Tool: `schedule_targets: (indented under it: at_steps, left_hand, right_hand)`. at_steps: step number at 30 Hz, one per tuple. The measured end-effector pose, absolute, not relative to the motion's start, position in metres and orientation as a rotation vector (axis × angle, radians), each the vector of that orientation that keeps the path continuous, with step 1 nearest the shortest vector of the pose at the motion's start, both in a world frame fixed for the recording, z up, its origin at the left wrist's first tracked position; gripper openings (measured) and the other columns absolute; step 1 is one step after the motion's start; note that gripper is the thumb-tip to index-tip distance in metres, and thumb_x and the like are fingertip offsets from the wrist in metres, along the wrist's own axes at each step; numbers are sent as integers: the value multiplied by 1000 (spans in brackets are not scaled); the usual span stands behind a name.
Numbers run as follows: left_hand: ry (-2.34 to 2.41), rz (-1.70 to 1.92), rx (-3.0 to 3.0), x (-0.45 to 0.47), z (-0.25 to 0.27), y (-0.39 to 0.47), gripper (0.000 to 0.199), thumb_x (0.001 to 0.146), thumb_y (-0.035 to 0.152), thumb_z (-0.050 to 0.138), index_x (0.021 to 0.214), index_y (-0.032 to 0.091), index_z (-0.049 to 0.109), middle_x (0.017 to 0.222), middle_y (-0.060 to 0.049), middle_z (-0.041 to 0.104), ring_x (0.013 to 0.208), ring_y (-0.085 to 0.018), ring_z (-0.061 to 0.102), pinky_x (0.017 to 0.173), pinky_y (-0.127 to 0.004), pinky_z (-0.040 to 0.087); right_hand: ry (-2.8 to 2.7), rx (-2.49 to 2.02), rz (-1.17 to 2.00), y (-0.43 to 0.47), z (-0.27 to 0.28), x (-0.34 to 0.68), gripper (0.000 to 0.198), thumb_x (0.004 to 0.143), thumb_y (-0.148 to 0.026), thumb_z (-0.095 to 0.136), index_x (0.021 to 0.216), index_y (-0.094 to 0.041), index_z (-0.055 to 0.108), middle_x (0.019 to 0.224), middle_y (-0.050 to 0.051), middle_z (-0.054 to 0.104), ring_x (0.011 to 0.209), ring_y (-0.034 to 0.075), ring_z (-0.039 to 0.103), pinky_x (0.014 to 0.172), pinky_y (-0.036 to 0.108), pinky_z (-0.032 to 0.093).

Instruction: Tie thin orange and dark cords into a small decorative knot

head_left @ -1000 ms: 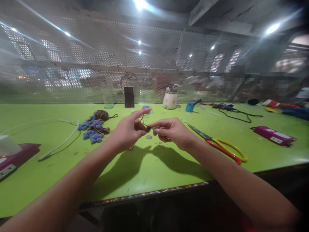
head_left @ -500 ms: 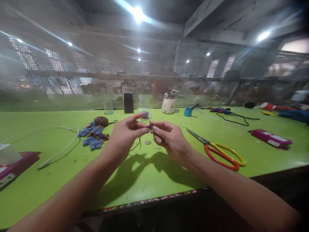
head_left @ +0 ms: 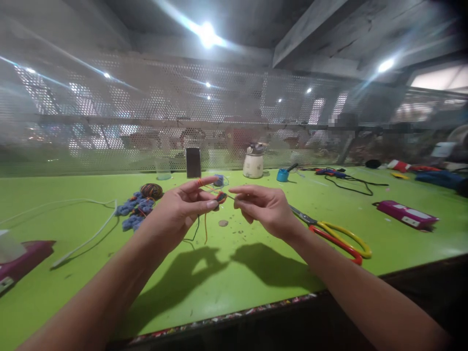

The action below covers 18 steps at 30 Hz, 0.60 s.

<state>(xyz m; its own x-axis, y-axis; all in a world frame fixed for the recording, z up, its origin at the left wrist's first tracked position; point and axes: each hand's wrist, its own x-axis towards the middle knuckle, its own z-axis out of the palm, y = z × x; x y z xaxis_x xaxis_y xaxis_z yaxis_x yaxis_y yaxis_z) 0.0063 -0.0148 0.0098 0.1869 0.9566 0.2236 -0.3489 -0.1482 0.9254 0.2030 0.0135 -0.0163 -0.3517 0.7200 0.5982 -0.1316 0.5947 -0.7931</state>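
Observation:
Between the thumb and fingers of my left hand is a small crochet piece in dark and orange yarn. Orange yarn loops over that hand's raised index finger, and loose yarn ends hang below. My right hand pinches a thin crochet hook; its tip meets the piece, and most of it is hidden by the fingers. Left of my hands lie blue crocheted flowers and a multicoloured yarn ball. Beyond the fingertips rests a small blue yarn bundle.
Large scissors with red and yellow handles lie beside my right forearm. Farther back stand a phone, a bottle and a blue pot. Purple power strips sit at both sides; a white cable crosses the left.
My hands have drawn slightly apart, so the crochet piece and the hook's shaft show more plainly. The view has tilted up a little, and the things on the table appear lower.

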Motion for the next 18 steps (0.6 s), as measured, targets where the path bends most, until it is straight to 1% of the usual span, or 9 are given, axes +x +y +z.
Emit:
schedule_targets:
  at_steps: [4, 8, 14, 18]
  left_hand:
    - [713, 1322, 1211, 6, 12, -17, 46, 60, 4, 82, 103, 16, 72, 67, -1, 73, 72, -13, 67, 80, -27, 50]
    - [734, 1336, 1272, 7, 12, -18, 51, 59, 7, 83, 107, 15, 71, 67, -2, 74, 72, -15, 68, 80, -29, 51]
    - [742, 1378, 1307, 8, 13, -20, 48, 59, 8, 83, 105, 17, 72, 67, -1, 73, 71, -15, 68, 78, -30, 52]
    - [729, 1381, 1306, 9, 13, -22, 45, 59, 6, 83, 101, 18, 73, 67, 0, 73, 71, -13, 67, 77, -28, 53]
  right_hand:
    - [-1848, -474, 703, 14, -13, 208, 19, 82, -18, 65, 99, -20, 74, 74, 1, 62, 49, 7, 47, 45, 24, 40]
    - [-1971, -460, 485, 13, -8, 213, 20, 86, -16, 60, 100, -22, 74, 77, 3, 63, 57, 10, 52, 51, 26, 42]
    - [-2028, -425, 320, 16, -6, 218, 21, 88, -18, 58, 102, -23, 74, 84, 5, 67, 67, 12, 57, 57, 28, 44]
    - [-2039, -386, 302, 16, -4, 219, 21, 88, -16, 58, 101, -22, 74, 83, 5, 67, 69, 13, 58, 59, 28, 45]
